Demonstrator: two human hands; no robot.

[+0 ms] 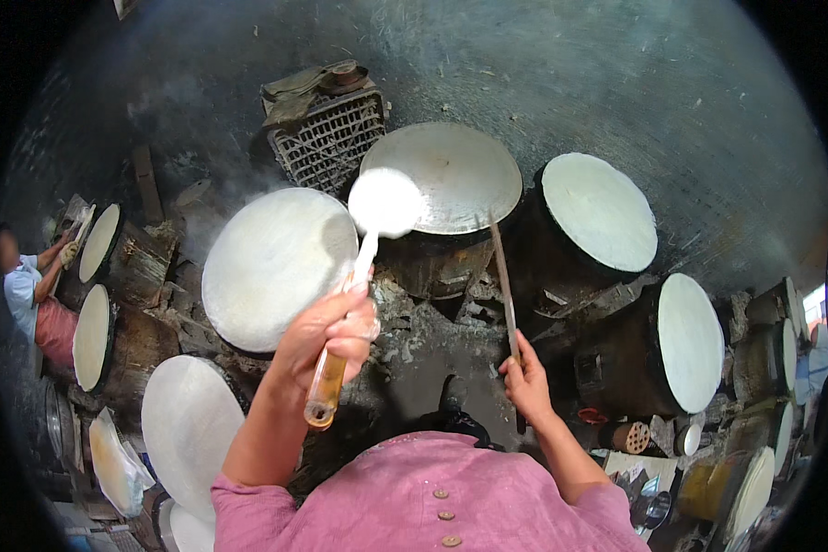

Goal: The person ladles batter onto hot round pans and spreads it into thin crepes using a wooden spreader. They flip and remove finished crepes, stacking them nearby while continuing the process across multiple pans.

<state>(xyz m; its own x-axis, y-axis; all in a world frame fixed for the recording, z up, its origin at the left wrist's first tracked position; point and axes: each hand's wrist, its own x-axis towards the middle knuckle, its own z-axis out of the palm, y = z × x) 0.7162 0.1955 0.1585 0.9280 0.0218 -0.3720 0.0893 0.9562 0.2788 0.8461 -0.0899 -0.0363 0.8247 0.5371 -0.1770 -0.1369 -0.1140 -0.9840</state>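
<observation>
My left hand (331, 338) grips the amber handle of a ladle (385, 203), raised before me. Its round bowl is glaring white, so I cannot tell whether it is filled or just coated. In my right hand (528, 383) is a long, thin stick (504, 283), apparently wooden, whose far tip is at the near rim of a bare grey round griddle (448, 165). Beyond my left hand a second griddle bears a round white sheet of batter (276, 265), partly covered by that hand. To the right, another white round sheet (599, 210) covers a griddle on a dark drum-shaped stove (559, 252).
A dirty plastic crate (334, 134) stands behind the griddles. More white-topped stoves (690, 343) curve round both sides. At far left a person (24, 290) works with a stick at another griddle (101, 243). A perforated coal briquette (631, 437) and a white bowl (690, 439) lie low right.
</observation>
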